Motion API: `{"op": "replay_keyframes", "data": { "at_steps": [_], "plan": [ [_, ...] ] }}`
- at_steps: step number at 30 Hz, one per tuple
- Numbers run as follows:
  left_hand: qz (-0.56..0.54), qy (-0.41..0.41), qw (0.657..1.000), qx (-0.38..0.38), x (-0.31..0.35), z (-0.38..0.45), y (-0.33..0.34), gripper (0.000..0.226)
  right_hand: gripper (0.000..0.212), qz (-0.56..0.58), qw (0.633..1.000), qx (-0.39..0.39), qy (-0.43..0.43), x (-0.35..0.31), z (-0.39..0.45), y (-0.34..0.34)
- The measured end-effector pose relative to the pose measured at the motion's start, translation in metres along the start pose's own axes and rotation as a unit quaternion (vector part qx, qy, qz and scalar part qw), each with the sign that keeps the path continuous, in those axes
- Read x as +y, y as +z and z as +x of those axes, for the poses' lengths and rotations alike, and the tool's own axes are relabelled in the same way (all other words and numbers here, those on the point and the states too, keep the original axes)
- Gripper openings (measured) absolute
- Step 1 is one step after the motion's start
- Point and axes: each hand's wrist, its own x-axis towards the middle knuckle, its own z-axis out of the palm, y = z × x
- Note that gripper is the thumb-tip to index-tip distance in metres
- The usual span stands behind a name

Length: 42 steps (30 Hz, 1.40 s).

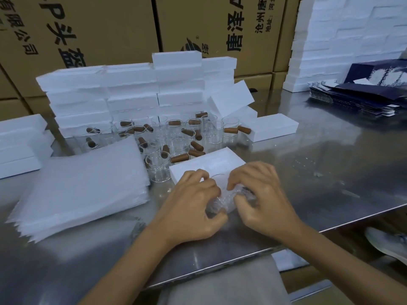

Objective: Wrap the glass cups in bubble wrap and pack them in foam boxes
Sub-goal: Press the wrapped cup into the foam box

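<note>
A: Where is the cup at this moment?

B: It is between the two hands, just at the near edge of the open foam box (217, 160), on the steel table (330, 164). The left hand (193, 208) and the right hand (262, 194) both have curled fingers, and they grip the wrapped cup (224, 202) from its two sides. The bubble wrap around it is crumpled, so I cannot tell which way the cup lies inside.

A: How do you think it will handle?

B: I judge it light but fragile, because it is thin glass. The plastic film is soft and probably a little slippery, so the wrap can slide or open if the grip becomes loose. I would hold it around the body, with the loose ends of the film pressed under the fingers (not by the wooden handle, which sticks out on the other cups).

A: What is around?

B: Just behind the box stand many unwrapped glass cups (176, 142) with brown handles, very close together. On the left lies a stack of white sheets (88, 186), and behind the cups is a wall of closed foam boxes (132, 91). Dark flat cartons (361, 97) lie far to the right.

A: Does something stand in the way?

B: The nearest bare cup (157, 167) is just beside the left hand. A careless elbow or wrist could knock it, I think.
</note>
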Motion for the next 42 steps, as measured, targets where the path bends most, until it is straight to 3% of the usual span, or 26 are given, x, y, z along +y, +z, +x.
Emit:
{"op": "replay_keyframes", "data": {
  "at_steps": [3,5,9,14,17,20,22,25,31,38,42],
  "plan": [
    [-0.056,-0.014,0.998,-0.018,-0.001,0.003,0.01,0.031,0.015,-0.041,0.999,-0.02,-0.021,0.001,-0.008,0.008],
    [-0.096,-0.036,0.995,0.008,0.0,0.0,0.017,0.026,0.013,-0.052,0.997,-0.049,-0.005,0.005,-0.008,0.013],
    [-0.095,-0.053,0.994,0.023,-0.004,-0.005,0.023,0.03,0.018,-0.038,0.996,-0.085,0.01,0.009,-0.006,0.019],
    [-0.081,-0.035,0.995,0.039,-0.005,-0.003,0.022,0.034,0.025,0.096,0.992,0.008,0.084,0.002,-0.007,0.019],
    [-0.153,-0.072,0.98,0.102,0.001,-0.002,0.014,0.037,0.046,0.16,0.976,0.061,0.131,-0.004,-0.006,0.013],
    [-0.209,-0.113,0.956,0.17,0.0,0.006,0.001,0.036,0.047,0.184,0.967,0.107,0.138,-0.002,0.012,0.003],
    [-0.214,-0.148,0.947,0.19,-0.008,0.015,-0.005,0.054,0.044,0.184,0.966,0.114,0.14,0.004,0.029,0.0],
    [-0.197,-0.193,0.949,0.15,-0.029,0.026,-0.006,0.078,0.037,0.146,0.972,0.092,0.158,0.021,0.049,0.005],
    [-0.158,-0.211,0.964,0.041,-0.058,0.019,0.015,0.076,0.033,0.119,0.976,0.003,0.182,0.047,0.051,0.032],
    [-0.173,-0.213,0.961,0.01,-0.064,0.016,0.025,0.074,0.035,0.085,0.981,0.01,0.173,0.052,0.036,0.042],
    [-0.209,-0.216,0.954,0.005,-0.062,0.015,0.026,0.071,0.026,0.084,0.982,0.031,0.165,0.053,0.032,0.044]
  ]
}}
